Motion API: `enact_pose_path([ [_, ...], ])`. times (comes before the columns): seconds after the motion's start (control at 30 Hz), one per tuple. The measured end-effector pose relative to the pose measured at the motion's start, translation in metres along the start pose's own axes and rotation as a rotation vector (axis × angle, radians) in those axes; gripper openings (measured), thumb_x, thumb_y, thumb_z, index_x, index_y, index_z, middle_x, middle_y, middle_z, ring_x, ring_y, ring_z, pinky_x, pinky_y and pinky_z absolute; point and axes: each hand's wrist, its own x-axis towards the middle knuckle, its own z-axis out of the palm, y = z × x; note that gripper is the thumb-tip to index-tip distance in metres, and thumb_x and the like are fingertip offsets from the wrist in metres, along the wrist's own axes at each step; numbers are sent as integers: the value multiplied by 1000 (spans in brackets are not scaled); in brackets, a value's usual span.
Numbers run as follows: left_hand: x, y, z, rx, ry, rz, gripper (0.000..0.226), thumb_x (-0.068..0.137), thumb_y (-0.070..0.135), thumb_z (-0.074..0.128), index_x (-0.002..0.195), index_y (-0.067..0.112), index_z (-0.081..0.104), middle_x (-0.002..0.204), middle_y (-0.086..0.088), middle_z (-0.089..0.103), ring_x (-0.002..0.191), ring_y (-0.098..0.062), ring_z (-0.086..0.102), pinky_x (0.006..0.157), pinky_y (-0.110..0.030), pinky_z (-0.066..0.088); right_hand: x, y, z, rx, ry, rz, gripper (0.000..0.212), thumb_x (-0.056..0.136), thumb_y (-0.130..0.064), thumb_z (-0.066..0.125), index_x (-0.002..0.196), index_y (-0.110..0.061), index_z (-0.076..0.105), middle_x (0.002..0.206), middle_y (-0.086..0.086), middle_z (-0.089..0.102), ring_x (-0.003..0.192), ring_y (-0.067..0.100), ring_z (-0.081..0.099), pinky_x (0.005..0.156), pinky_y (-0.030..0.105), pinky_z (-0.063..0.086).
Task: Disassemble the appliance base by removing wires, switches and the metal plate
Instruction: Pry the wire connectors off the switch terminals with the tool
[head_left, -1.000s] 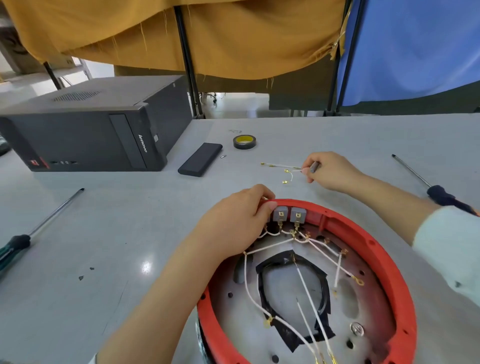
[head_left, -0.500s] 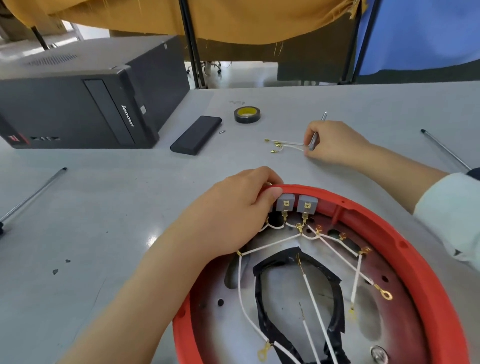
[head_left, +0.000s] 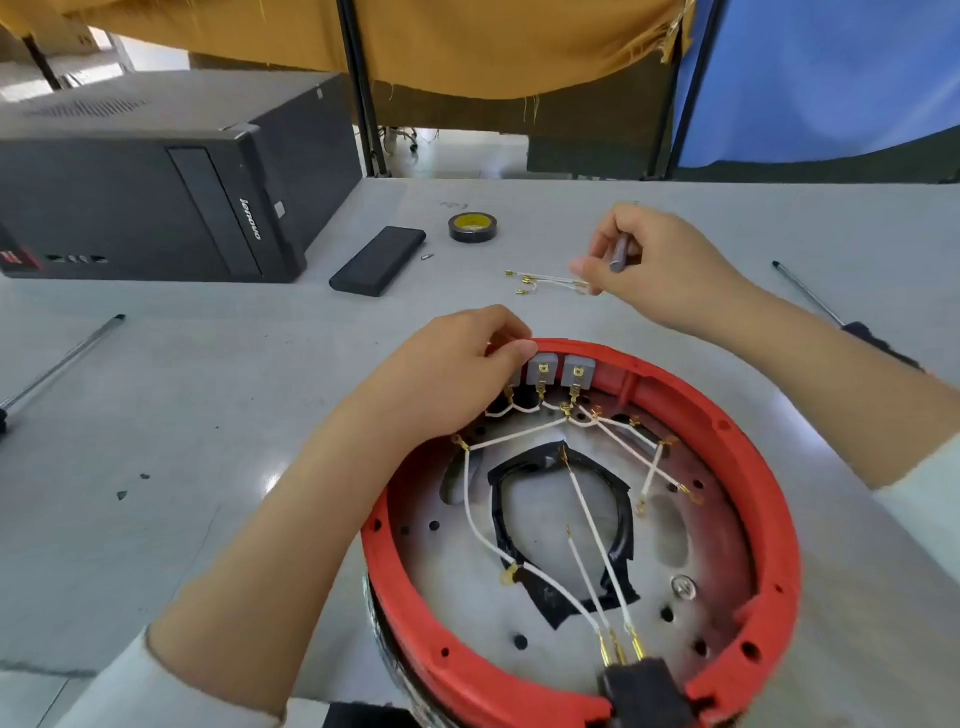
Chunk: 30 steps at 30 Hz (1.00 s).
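One grey table (head_left: 156, 415), bearing all items. Computer tower (head_left: 156, 197), far left. Red appliance base (head_left: 769, 499), near centre, metal plate (head_left: 467, 587) and white wires (head_left: 597, 519) inside, grey switches (head_left: 558, 368) at far rim. Left hand (head_left: 447, 374) curled over rim beside switches. Right hand (head_left: 660, 270) gripping a grey tool (head_left: 619, 255), above loose wires (head_left: 545, 283). Tape roll (head_left: 471, 227).

A pale grey table (head_left: 156, 415) carries the red appliance base (head_left: 737, 467) at six o'clock. A black computer tower (head_left: 145, 197) lies at ten, a black slab (head_left: 378, 261), tape roll (head_left: 471, 227) and loose wires (head_left: 545, 283) at twelve, and screwdrivers at nine (head_left: 62, 358) and three (head_left: 831, 306).
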Motion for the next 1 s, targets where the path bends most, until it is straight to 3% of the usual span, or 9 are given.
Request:
enact_pose_path([
  [0.1,0,0,-1,6,57,-38,34,92,50,49,116,27,57,108,12,60,89,-8,55,71,-21,40,-33,-33,-6,168,-58,-79,18,91,-41,55,84,-24,53,71,-4,65,56,-1,56,54,8,39],
  [0.2,3,3,-4,-60,69,-84,36,95,51,43,107,22,60,95,6,61,84,-10,56,68,-23,39,-59,-52,4,419,-172,-81,29,95,-46,42,89,-20,54,66,5,66,48,10,49,51,18,41],
  [0.37,-3,1,-24,-252,-44,-166,37,98,48,37,112,24,63,111,5,62,98,-9,53,80,-23,34,-78,-53,16,529,-79,-40,50,88,-57,34,94,-19,67,57,6,60,46,1,50,53,11,38],
  [0.5,-12,-7,-27,-150,-126,-215,43,96,56,33,116,31,63,114,9,58,105,-12,52,94,-29,36,-78,-53,12,497,-79,-25,54,90,-58,39,74,-19,73,48,0,54,47,6,51,55,11,39],
  [0.6,-14,-9,-12,-126,-81,-183,39,98,54,28,103,27,57,94,9,56,76,-3,48,68,-16,35,-71,-60,9,338,-149,-69,48,95,-48,45,66,-21,70,38,-3,48,39,8,45,52,9,39],
  [0.67,-11,-10,-7,-102,-67,-158,43,99,52,28,99,19,56,95,2,57,76,-9,48,60,-11,28,-61,-65,8,289,-185,-80,38,96,-43,46,71,-20,62,38,-4,48,38,9,44,48,15,40],
  [0.8,1,-8,-10,-56,-97,-111,53,99,50,28,106,10,61,97,-3,56,84,-16,48,65,-17,33,-43,-67,16,242,-124,-65,34,88,-37,63,66,-18,45,39,-4,49,36,4,43,43,12,35],
  [0.87,7,-9,-9,-44,-110,-100,48,99,51,27,102,17,60,97,-2,54,85,-15,48,70,-25,36,-40,-60,22,256,-10,-46,39,83,-29,70,59,-17,42,44,-4,46,40,5,42,47,19,36],
  [1.0,17,-11,-10,-69,-120,-107,56,97,54,31,113,11,64,102,-4,63,92,-21,56,81,-29,40,-41,-48,32,287,121,-54,41,82,-17,68,54,-17,39,49,-2,40,43,5,39,47,13,31],
])
